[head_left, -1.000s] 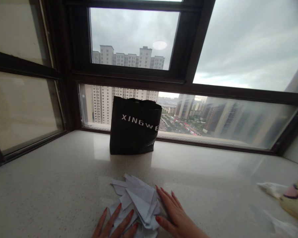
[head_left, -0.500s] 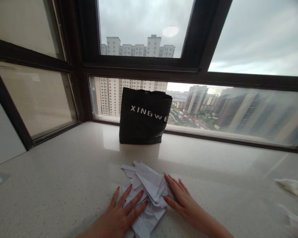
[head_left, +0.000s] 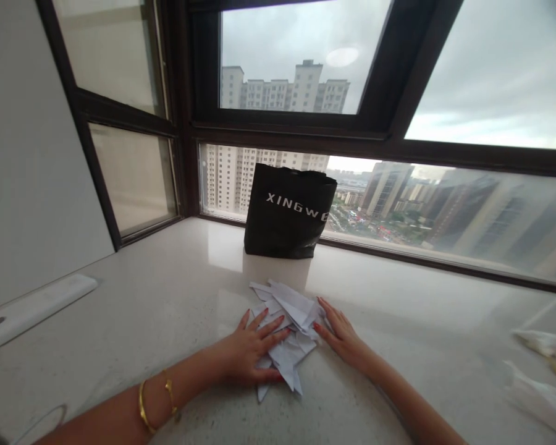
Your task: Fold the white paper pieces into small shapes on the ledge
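Note:
A loose heap of folded white paper pieces [head_left: 291,309] lies on the pale speckled sill, between both hands. My left hand [head_left: 252,346] rests on the heap's left and near side, palm down with fingers spread. Against the right edge of the heap is my right hand [head_left: 341,334], its fingers stretched out and the thumb apart, with fingertips touching the paper. Behind the heap stands an upright black bag [head_left: 290,213] with white letters on its front, close to the window. Some papers under the left hand are hidden.
A long white device [head_left: 39,309] with a round button lies at the left by the wall. At the right edge are crumpled, whitish plastic wrappings [head_left: 540,389]. The dark window frame [head_left: 278,137] borders the sill [head_left: 167,296] at the back.
The view has shifted, showing more of the sill, my forearms and the white device at left. Both hands stay at the paper heap, which looks little altered.

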`<state>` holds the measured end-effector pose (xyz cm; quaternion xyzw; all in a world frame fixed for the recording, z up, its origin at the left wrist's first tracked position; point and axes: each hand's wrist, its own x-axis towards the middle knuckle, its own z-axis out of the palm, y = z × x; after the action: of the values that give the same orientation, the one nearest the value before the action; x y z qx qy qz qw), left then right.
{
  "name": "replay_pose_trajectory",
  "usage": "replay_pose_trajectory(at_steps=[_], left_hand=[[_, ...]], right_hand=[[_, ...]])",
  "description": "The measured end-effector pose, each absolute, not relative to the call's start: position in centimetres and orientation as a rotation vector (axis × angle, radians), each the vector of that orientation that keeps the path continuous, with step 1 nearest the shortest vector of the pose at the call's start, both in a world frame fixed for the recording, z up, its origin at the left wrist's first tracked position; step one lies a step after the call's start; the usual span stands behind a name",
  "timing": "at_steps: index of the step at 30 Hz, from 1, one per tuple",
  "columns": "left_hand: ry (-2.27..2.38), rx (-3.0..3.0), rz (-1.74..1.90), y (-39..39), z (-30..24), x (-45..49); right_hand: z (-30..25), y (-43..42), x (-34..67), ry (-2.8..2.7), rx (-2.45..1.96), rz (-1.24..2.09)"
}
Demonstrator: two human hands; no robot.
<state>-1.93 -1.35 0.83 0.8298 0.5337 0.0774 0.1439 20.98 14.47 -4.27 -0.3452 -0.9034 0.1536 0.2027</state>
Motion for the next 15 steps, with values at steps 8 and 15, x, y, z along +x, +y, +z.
replay_pose_trajectory(at_steps=[8,15], left_hand=[[1.486,2.423,0.371,-1.6,1.4,-2.6],[1.723,2.424,0.505,-6.3,5.2,-3.0]], right_hand=[[-3.2,12.7,21.3,-2.275,-0.927,0.264],[-2.3,6.2,25.2,-2.462,-0.727,0.611]])
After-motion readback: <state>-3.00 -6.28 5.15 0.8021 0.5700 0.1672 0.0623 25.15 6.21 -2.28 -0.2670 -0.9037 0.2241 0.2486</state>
